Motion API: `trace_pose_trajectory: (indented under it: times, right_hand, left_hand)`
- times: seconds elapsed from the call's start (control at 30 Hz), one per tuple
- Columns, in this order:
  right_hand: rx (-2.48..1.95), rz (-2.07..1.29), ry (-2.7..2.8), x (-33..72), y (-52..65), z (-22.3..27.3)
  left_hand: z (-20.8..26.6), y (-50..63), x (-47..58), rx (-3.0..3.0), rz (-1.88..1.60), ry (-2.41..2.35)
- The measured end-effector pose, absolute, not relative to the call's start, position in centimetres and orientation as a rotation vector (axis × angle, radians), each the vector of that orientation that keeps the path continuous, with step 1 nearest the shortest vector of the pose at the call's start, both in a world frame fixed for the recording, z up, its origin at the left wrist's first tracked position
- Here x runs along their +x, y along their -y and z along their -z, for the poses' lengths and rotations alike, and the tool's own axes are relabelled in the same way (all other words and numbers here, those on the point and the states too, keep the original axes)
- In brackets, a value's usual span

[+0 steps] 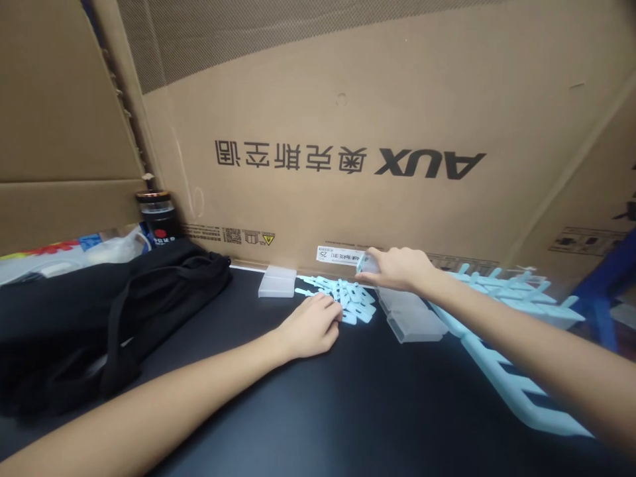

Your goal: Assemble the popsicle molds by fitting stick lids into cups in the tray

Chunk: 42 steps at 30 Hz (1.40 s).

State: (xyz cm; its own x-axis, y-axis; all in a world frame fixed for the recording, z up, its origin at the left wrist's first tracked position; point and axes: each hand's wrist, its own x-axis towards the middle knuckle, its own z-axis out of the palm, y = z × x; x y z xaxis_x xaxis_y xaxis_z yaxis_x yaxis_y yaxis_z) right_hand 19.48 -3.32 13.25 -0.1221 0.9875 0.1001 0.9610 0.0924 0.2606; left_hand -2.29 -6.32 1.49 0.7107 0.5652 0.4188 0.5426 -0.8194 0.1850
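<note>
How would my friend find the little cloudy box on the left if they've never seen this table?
Find the big cardboard wall with upside-down letters, then look where it meets the black table. There, find the blue pile by the left hand. The cloudy box is just left of that pile, while its lookalike sits to the right.

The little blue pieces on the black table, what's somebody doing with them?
A person is handling them. The left hand is at the near left edge of the loose pile of blue pieces. The right hand holds something pale blue, too blurred to name, near the cardboard. Translucent plastic containers sit on both sides of the pile.
</note>
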Motion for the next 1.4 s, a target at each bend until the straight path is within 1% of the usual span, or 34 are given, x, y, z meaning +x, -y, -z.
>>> trace_pose_trajectory:
  times: [0.17,0.37,0.57,0.77,0.9,1.03,1.13,1.23,1.33,1.4]
  right_hand:
    - [1.987,-0.347,-2.392,17.4,2.3,-13.4]
    - [1.542,-0.149,-2.795,11.7,1.1,-13.7]
    - [1.237,-0.172,-3.066,5.3,-0.4,-11.6]
    - [0.949,-0.155,-3.138,3.3,1.0,-9.3]
    - [0.888,-0.203,-3.105,3.5,1.7,-8.5]
    - [0.901,-0.330,-3.165,4.3,2.2,-9.1]
    - [1.063,-0.401,-3.222,6.6,2.3,-10.8]
    - [1.503,-0.457,-3.228,11.8,2.7,-13.3]
    - [2.163,-0.614,-3.114,20.2,5.1,-14.9]
    - [2.816,-0.661,-2.704,26.7,7.6,-14.6]
  left_hand:
    - [-1.5,6.5,-2.3,2.887,-0.719,-0.974]
    - [-1.2,6.3,-2.2,2.864,-0.733,-0.953]
    - [-1.2,5.9,-2.3,2.868,-0.748,-0.924]
    - [-1.1,5.9,-2.6,2.912,-0.745,-0.866]
    - [-1.1,6.2,-2.5,3.001,-0.738,-0.902]
    - [-1.4,6.5,-2.1,3.165,-0.739,-0.841]
    - [-2.1,6.1,-3.1,3.310,-0.732,-0.697]
    - [-3.1,4.5,-6.3,3.315,-0.768,-0.664]
    - [-3.7,1.9,-11.3,3.049,-0.942,-0.874]
    - [-3.6,0.1,-14.4,2.781,-1.033,-1.021]
